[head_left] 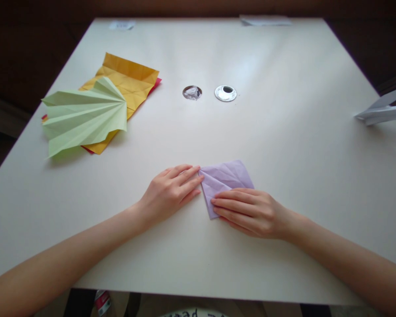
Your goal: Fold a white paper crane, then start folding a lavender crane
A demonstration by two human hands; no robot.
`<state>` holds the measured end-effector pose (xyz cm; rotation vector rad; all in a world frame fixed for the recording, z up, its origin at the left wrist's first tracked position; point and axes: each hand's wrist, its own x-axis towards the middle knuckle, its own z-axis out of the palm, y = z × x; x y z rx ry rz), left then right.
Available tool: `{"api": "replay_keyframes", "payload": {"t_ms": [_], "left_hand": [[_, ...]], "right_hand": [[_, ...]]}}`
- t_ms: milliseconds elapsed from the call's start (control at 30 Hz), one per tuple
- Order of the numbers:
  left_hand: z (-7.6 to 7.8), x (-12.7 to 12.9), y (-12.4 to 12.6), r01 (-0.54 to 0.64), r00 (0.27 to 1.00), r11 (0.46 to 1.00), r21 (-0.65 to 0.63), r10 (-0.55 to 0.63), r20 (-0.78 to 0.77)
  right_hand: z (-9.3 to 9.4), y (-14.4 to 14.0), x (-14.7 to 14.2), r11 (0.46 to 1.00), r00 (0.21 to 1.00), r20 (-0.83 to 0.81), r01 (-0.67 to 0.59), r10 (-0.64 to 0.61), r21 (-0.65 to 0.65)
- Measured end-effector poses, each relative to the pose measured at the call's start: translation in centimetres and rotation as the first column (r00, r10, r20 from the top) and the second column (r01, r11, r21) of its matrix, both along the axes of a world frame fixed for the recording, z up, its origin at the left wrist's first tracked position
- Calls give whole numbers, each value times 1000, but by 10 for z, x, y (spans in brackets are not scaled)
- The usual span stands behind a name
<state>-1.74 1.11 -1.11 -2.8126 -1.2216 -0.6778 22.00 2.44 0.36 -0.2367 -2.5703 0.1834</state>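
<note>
We judge the crease may drift if either palm slides, since nothing is gripped. Our left hand (169, 191) lies flat, fingers extended, tips on the left corner of the lilac folded paper (225, 179); our right hand (251, 212) presses its lower edge, open, holding nothing. Paper sits near the table's (284, 66) front edge, centre

Bare table (284, 145) lies open ahead and right of both hands. The green paper fan (82, 115) on the yellow sheet (132, 79) crowds the left; white folded paper (383, 110) sits far right.

Desk (284, 66): white.
Green fan (84, 115): far left, on orange sheet (130, 81).
Holes: open hole (192, 92), capped hole (225, 93), side by side.
White paper (384, 110): right edge.
</note>
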Motion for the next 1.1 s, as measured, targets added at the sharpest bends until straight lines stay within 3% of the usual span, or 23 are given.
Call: {"api": "replay_keyframes", "payload": {"t_ms": [700, 900, 1100], "left_hand": [[0, -2, 3, 41, 998, 999, -22, -40, 43], [3, -4, 3, 85, 990, 989, -120, -70, 124], [5, -7, 5, 138, 981, 984, -110, -120, 155]], "right_hand": [[-2, -2, 1, 1000, 1000, 9, 12, -12, 13], [-1, -1, 0, 994, 995, 10, 96, -95, -59], [-3, 1, 2, 980, 990, 7, 143, -143, -137]]}}
